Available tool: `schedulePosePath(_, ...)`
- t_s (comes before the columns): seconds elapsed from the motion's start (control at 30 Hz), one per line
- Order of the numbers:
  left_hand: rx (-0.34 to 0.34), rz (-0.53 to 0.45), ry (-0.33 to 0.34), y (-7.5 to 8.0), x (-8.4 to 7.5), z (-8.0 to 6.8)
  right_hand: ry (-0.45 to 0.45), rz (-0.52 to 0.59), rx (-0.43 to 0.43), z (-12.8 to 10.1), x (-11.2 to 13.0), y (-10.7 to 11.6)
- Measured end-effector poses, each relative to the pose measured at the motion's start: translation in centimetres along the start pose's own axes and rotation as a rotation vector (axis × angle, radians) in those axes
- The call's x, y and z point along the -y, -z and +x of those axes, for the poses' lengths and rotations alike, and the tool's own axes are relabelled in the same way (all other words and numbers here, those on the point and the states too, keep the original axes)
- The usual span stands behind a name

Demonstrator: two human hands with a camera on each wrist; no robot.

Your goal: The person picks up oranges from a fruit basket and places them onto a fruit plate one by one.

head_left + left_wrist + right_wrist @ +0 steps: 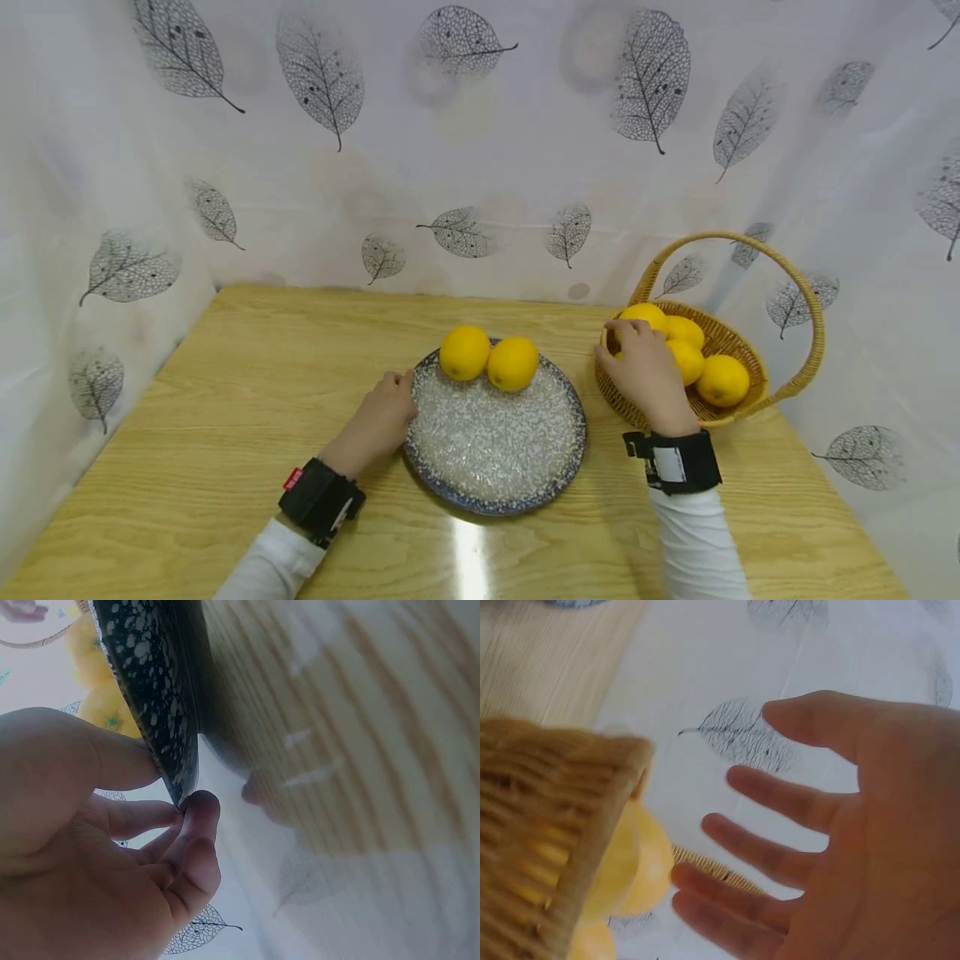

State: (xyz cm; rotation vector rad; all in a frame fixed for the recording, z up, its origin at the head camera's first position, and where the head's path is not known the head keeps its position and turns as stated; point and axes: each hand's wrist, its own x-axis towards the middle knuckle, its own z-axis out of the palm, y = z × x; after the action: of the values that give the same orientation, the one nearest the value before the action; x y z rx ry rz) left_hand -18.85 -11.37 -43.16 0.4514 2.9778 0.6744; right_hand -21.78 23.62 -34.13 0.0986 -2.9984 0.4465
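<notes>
At the middle of the wooden table (300, 367) lies a round speckled plate (495, 442) with a dark blue rim, and on its far part sit two yellow lemons side by side, the left lemon (464, 352) slightly farther away than the right lemon (513, 363). At the plate's left edge, the left hand (382, 417) pinches the rim, its thumb on the upper face and its fingertips beneath, as the left wrist view shows. On the right side of the table stands a woven basket (617, 400) with a tall arched handle (817, 333); it holds at least four more lemons, one of them, the basket's rightmost lemon (723, 381), lying near the right rim. Over the left part of the basket hangs the right hand (648, 371), its fingers and thumb spread apart with nothing between them in the right wrist view; whether a fingertip touches any fruit I cannot tell. Beyond the table's far edge hangs a pale cloth (510, 125) printed with grey leaves.
</notes>
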Motion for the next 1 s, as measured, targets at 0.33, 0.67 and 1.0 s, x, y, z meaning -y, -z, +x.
schedulePosePath(0.33, -0.008, -0.003, -0.014, 0.1, 0.0, -0.1, -0.181, -0.049, 0.203, -0.1, -3.3, 0.5)
schedulePosePath(0.67, -0.003, -0.003, -0.019, 0.2, -0.1, -0.1, -0.181, 0.033, 0.266, 0.5, -4.4, -0.4)
schedulePosePath(1.0, 0.007, 0.009, -0.009, 0.0, -0.1, 0.1, -0.164, 0.151, 0.233, 1.4, -5.9, -1.6)
